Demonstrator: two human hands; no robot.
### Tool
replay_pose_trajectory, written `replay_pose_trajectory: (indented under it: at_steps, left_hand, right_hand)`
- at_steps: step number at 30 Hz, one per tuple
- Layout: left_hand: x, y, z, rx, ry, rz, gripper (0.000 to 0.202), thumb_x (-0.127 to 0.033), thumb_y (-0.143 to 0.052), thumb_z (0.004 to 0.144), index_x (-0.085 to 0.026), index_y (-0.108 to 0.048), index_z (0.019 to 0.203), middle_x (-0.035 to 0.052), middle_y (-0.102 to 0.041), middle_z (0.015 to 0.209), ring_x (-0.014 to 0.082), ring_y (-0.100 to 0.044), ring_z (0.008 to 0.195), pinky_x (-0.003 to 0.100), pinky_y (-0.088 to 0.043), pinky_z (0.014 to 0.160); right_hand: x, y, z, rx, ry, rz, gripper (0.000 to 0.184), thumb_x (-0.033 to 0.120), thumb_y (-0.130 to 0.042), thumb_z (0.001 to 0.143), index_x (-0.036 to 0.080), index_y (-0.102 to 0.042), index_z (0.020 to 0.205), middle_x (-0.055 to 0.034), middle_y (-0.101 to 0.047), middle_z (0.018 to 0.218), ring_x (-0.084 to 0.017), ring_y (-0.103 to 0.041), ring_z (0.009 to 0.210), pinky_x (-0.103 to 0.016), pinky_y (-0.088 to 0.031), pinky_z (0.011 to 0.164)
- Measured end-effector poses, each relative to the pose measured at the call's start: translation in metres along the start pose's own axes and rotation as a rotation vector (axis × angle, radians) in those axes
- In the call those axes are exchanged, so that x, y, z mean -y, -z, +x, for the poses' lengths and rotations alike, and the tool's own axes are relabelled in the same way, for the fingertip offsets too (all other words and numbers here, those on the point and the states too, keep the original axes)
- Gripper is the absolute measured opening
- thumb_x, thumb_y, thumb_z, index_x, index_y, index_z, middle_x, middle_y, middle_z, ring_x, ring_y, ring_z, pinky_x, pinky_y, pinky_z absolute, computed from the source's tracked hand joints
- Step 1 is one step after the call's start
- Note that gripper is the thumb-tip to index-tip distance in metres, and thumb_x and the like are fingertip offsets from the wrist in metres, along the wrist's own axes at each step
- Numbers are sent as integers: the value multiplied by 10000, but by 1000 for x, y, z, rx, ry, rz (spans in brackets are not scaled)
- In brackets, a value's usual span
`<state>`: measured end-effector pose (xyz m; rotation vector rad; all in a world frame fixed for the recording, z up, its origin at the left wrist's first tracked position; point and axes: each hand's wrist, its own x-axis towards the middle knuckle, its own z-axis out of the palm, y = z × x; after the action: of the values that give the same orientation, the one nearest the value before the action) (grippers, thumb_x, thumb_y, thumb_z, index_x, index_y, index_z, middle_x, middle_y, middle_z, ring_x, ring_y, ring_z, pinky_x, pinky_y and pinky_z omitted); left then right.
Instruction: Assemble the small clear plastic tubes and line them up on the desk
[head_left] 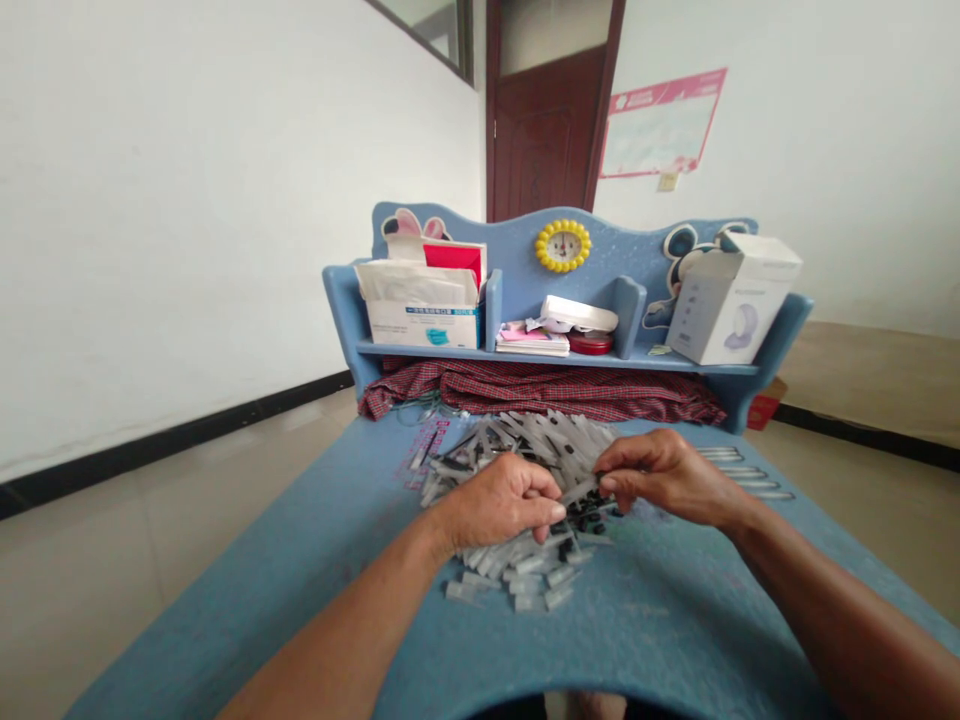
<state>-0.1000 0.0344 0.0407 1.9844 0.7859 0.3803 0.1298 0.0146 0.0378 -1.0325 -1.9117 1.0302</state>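
Over a pile of translucent plastic tubes [559, 437], my two hands are close together. My left hand [506, 502] has its fingers curled and pinches one end of a translucent tube [579, 491]. At the tube's other end, the thumb and fingertips of my right hand [660, 478] are pressed together on a small dark piece, mostly hidden by the fingers. Small black parts [581, 520] lie under and between the hands. Short clear caps [529, 585] are scattered at the near side of the pile.
Several slim tubes [750, 474] lie in a row at right on the blue desk [675, 620]. Behind the pile, a red checked cloth [540, 390] is bunched beneath a shelf. The shelf holds a mask box [424, 322], papers [532, 343] and a white carton [731, 300].
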Motion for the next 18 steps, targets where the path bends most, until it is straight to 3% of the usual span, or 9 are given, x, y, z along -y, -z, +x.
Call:
replay_pose_trajectory:
  at_steps: [10,18]
  left_hand:
    - [-1,-2,2,-64,-16,68,189,-269,-509,763,-125,-573,657,-19,-565,563,74,-429,503,187,-314,502]
    - [1,-3,3,-65,-8,22,204,-296,-518,752,-121,-591,675,-14,-579,575,71,-426,487,189,-301,487]
  right_hand:
    - [-11,-15,2,-72,12,157,276,397,-657,760,123,-629,734,-30,-667,606,-136,-646,486,-220,-512,469]
    - [-6,-10,4,-47,-46,143,332,453,-662,736,126,-602,725,-23,-654,610,-131,-635,469,-217,-493,450]
